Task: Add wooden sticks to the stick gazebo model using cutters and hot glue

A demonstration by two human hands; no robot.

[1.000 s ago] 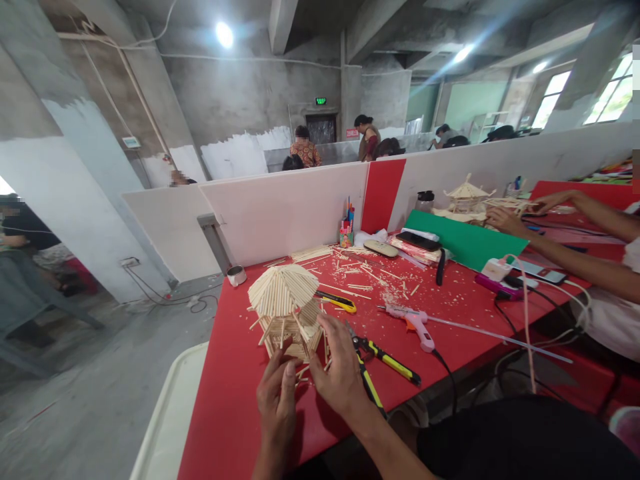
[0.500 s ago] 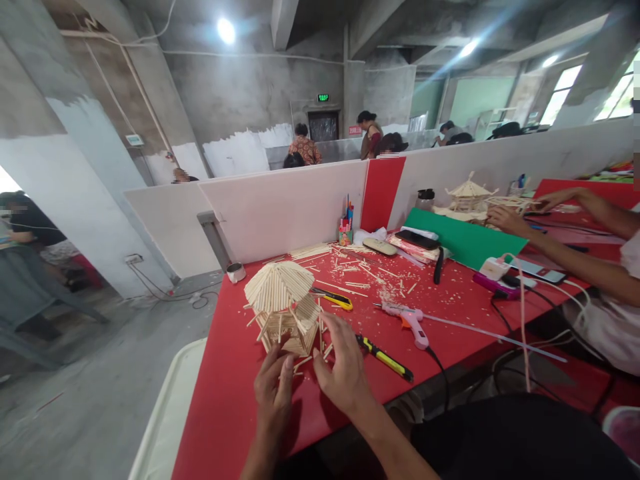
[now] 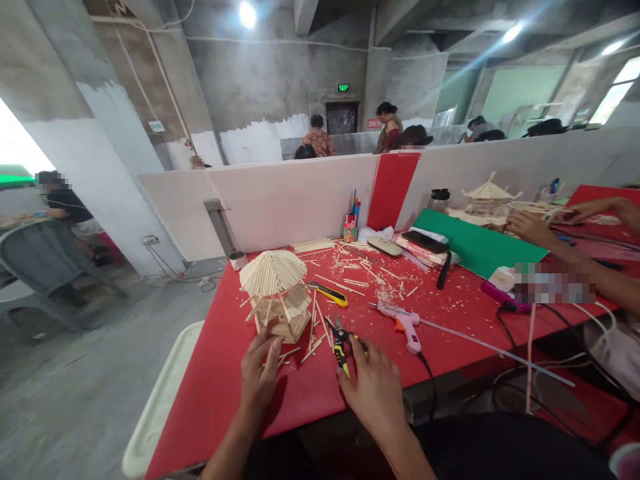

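A small hexagonal pavilion model [image 3: 274, 293] of pale wooden sticks, with a ribbed pointed roof, stands near the left edge of the red table. My left hand [image 3: 261, 367] is at its front, thumb and forefinger apart, the fingertips at or just before the base; contact is hard to judge. To the right, my right hand [image 3: 375, 383] has its fingers round the yellow-and-black handles of pliers-like cutters [image 3: 341, 348], whose jaws point away from me. Loose sticks [image 3: 314, 343] lie between the model and the cutters.
Behind the cutters lies a yellow utility knife [image 3: 330, 295]; a pink glue gun [image 3: 404, 323] with its cord is to the right. Stick scraps, a pen cup [image 3: 351, 230] and a phone [image 3: 425, 241] are farther back. A co-worker's hands [image 3: 530, 227] work beyond a green board [image 3: 475, 243].
My right hand has left the model's right side and come to the cutters, which have turned and now show spread handles. My left hand has stayed near the model's front. The view shifted slightly.
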